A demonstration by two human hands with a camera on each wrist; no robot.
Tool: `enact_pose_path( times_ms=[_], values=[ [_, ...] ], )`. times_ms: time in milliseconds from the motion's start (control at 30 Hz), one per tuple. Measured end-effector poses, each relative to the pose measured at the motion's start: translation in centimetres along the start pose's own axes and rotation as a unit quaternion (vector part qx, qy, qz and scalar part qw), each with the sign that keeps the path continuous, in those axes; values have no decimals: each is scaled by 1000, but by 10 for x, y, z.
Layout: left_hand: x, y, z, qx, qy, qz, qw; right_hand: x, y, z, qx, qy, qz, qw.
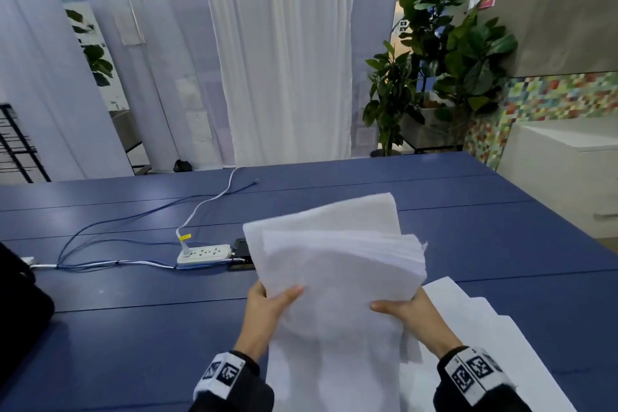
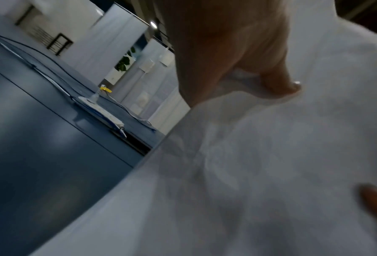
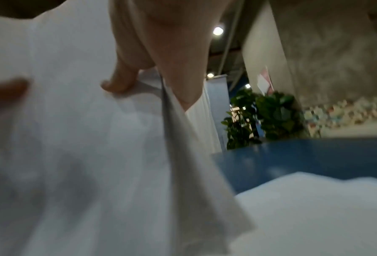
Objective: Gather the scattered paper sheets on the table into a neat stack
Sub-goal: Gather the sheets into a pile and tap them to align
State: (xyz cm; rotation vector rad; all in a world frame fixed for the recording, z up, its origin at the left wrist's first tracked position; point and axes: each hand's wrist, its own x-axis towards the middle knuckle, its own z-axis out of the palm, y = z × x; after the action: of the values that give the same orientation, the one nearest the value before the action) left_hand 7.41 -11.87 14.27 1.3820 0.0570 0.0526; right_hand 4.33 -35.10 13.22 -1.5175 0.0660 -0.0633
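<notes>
A thick bundle of white paper sheets (image 1: 337, 264) is held up above the blue table (image 1: 133, 328), tilted away from me, its far edges fanned and uneven. My left hand (image 1: 271, 304) grips its left edge, thumb on top. My right hand (image 1: 406, 309) grips the right edge the same way. In the left wrist view the left hand (image 2: 237, 57) pinches the sheets (image 2: 259, 164); in the right wrist view the right hand (image 3: 143, 57) pinches the sheets (image 3: 84, 155). A few more white sheets (image 1: 495, 338) lie loose on the table under my right forearm.
A white power strip (image 1: 204, 254) with blue and white cables (image 1: 110, 237) lies left of the bundle, a black device (image 1: 241, 254) beside it. A dark object (image 1: 20, 304) sits at the left edge. Potted plants (image 1: 441, 70) stand beyond the table.
</notes>
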Motion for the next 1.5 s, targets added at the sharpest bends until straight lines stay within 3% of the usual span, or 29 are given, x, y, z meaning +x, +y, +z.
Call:
enact_pose_path(
  times_ms=[100,200,367,467,633,767,967,1133,1300,1500],
  values=[
    [-6,2,9,1,46,25,999,1,4,9,-10,68,-19,997],
    [-1,27,17,-21,116,110,987,2,-21,30,-50,136,-97,985],
    [-18,61,34,-60,133,227,963,-10,-57,67,-96,115,-246,958],
    [-29,49,25,-35,128,243,961,-10,-37,70,-60,88,-192,976],
    [-32,15,-13,12,104,172,980,-2,9,47,-18,57,-74,995],
    [-27,16,-24,16,87,152,985,8,-1,44,19,13,-49,999],
    [-16,11,-29,-10,88,114,990,19,1,56,22,46,-4,999],
    [-10,39,-24,-31,96,139,985,15,-25,69,43,79,-51,995],
    [-7,49,-47,-40,110,200,973,7,-26,78,55,50,-68,995],
    [-7,32,-56,-7,89,106,990,5,-3,92,39,62,-25,997]
  ],
)
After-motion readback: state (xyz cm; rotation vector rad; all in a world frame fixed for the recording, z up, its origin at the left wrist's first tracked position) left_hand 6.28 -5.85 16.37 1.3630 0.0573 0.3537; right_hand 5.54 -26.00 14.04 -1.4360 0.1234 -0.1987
